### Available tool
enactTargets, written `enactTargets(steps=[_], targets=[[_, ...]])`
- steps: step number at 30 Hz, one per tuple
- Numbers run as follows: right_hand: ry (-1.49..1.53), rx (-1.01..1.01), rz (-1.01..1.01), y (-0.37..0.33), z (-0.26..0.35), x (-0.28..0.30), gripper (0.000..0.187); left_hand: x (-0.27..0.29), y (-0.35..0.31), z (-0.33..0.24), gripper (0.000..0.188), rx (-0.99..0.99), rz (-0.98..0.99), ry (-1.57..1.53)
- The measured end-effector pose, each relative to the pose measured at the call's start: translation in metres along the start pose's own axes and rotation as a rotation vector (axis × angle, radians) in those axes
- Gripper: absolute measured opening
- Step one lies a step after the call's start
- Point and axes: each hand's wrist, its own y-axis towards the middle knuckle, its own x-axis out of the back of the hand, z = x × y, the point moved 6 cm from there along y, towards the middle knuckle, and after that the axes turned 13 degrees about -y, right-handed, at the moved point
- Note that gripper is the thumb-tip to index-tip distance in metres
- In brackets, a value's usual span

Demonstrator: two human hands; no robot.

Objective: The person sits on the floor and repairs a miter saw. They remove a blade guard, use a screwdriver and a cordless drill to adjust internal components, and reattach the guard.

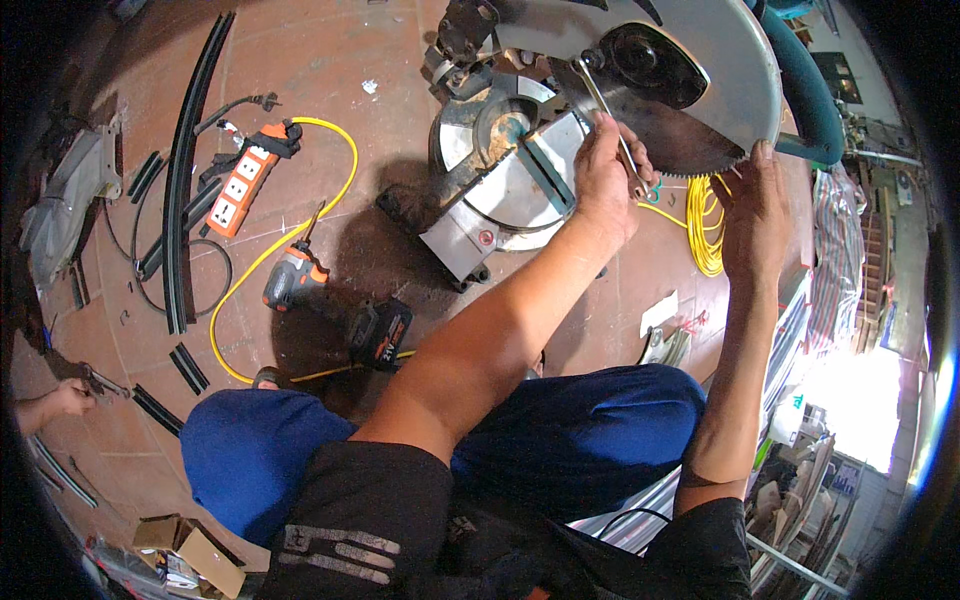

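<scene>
A miter saw stands on the floor in front of me, its toothed circular blade (690,135) partly covered by a grey metal guard (735,60). My left hand (608,170) is closed around a long steel wrench (603,98). The wrench's upper end lies against the saw beside the black hub cover (650,65); whether it sits on a bolt I cannot make out. At the blade's lower right rim, my right hand (757,210) grips the toothed edge, with some fingers hidden. Below the blade is the saw's round metal base (480,215).
An orange power strip (240,190), yellow cord (352,150), cordless drill (293,278) and battery (382,335) lie left of the saw. Long black strips (185,190) lie farther left. Another person's hand (68,398) holds a tool. A yellow cable coil (706,235) lies behind my right hand.
</scene>
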Motion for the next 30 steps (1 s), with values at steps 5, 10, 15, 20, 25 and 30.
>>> enactTargets(steps=[5, 10, 15, 20, 25, 30], targets=[[0.007, -0.030, 0.049, 0.002, -0.001, -0.007, 0.061, -0.004, -0.006, 0.002, 0.045, -0.038, -0.059, -0.010], [0.037, -0.067, 0.015, -0.001, -0.001, -0.013, 0.062, -0.013, -0.005, 0.002, 0.044, -0.042, -0.008, 0.036], [0.054, -0.095, -0.069, 0.001, 0.002, -0.017, 0.061, -0.021, -0.004, 0.007, 0.045, 0.004, -0.029, 0.025], [0.200, -0.193, -0.031, 0.001, 0.000, -0.019, 0.066, -0.027, 0.000, 0.019, 0.047, 0.077, -0.023, -0.103], [0.215, -0.156, -0.032, 0.004, 0.002, -0.022, 0.068, 0.014, 0.018, -0.011, 0.049, -0.101, 0.028, 0.327], [0.174, -0.125, 0.024, 0.002, 0.007, -0.024, 0.072, 0.027, 0.051, -0.114, 0.055, -0.542, 0.125, 1.305]])
